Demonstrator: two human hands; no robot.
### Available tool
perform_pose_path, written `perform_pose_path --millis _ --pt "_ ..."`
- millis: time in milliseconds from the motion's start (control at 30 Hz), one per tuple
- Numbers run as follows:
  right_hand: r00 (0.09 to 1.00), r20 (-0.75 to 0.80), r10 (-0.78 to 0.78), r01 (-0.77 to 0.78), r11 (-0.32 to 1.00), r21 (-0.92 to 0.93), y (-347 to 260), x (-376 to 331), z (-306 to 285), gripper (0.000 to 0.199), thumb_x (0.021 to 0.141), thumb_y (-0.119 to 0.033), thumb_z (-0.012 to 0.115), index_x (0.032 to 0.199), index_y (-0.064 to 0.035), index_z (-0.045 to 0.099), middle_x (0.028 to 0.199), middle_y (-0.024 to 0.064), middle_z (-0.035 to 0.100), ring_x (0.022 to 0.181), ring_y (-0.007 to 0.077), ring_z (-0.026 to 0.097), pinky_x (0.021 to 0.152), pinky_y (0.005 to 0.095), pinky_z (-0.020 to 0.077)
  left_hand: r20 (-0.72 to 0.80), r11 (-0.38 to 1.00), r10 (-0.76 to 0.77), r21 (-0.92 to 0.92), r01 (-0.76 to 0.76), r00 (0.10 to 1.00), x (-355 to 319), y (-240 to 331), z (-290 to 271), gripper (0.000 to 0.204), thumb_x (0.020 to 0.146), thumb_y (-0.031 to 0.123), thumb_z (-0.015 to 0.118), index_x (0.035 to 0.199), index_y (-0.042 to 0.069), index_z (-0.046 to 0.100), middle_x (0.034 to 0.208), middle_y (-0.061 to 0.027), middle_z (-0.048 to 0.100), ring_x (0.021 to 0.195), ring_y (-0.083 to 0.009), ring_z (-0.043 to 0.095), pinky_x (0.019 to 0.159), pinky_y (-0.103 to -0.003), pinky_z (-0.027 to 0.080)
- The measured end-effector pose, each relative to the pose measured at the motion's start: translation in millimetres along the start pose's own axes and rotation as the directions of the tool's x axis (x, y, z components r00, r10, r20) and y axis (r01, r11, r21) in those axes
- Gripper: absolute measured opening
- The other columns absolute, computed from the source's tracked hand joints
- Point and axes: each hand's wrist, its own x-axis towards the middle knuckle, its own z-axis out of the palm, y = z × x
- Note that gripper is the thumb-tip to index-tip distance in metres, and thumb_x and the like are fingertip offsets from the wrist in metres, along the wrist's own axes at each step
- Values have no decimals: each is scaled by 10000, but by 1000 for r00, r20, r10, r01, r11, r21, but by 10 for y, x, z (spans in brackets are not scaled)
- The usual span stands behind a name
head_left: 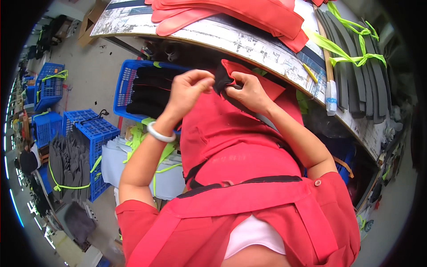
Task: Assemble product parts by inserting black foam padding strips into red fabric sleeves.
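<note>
My right hand (250,94) grips a black and red fabric piece (223,76) above my lap, thumb and fingers closed on its folded edge. The rest of the piece trails down over my red apron (231,138), partly hidden by my right forearm. Just left of the fabric is my left hand (190,91), its thumb and fingertips pinched together. Whatever may be between those fingertips is too small to make out. A pale bracelet (161,132) circles my left wrist.
The worktable (249,42) ahead carries stacked coral-red pieces (231,15), grey strips (356,71) tied with neon-yellow bands, and a yellow pencil-like stick (310,72). A blue crate (119,95) of black pieces stands beyond my left hand. More blue crates (95,138) and bundled grey pieces (69,160) line the left.
</note>
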Motion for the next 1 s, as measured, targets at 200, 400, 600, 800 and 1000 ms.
perform_pose_path --millis 200,400,600,800,1000 --pt "998 -61 11 -21 986 -164 -131 -100 0 192 773 -158 678 817 -9 563 664 122 541 651 194 545 591 347 438 -4 980 25 196 -24 1000 96 -184 228 42 857 7 674 889 -14 657 781 -5 658 704 -58 599 657 -205 492" --pt "957 -253 -143 31 916 -399 270 293 30 273 730 -211 722 870 -29 573 776 201 635 801 406 625 672 471 490 57 991 84 97 -89 995 270 -138 422 53 883 41 653 855 -1 637 706 -29 638 648 -83 608 603 -222 488" --pt "974 -179 -136 141 990 14 -17 228 -42 188 744 -153 637 806 16 585 651 121 534 662 99 526 626 310 450 168 865 -271 -390 316 948 36 -460 13 386 1005 337 501 1206 11 547 1104 -130 637 939 -242 671 793 -344 563" --pt "980 -33 -195 179 803 568 -1121 -32 -147 245 843 -86 685 1073 -10 648 970 -7 644 913 67 578 838 244 478 -5 747 561 -427 -509 828 -164 659 102 754 938 436 585 1468 -4 279 1421 -161 443 1321 -268 430 1103 -396 336" --pt "664 -447 -599 485 801 -351 -955 186 105 622 721 -70 728 1294 -92 487 1212 129 515 1111 271 508 981 403 383 -15 373 230 -922 -102 973 138 594 443 564 975 334 551 1402 16 363 1383 -158 475 1309 -292 433 1098 -428 337"
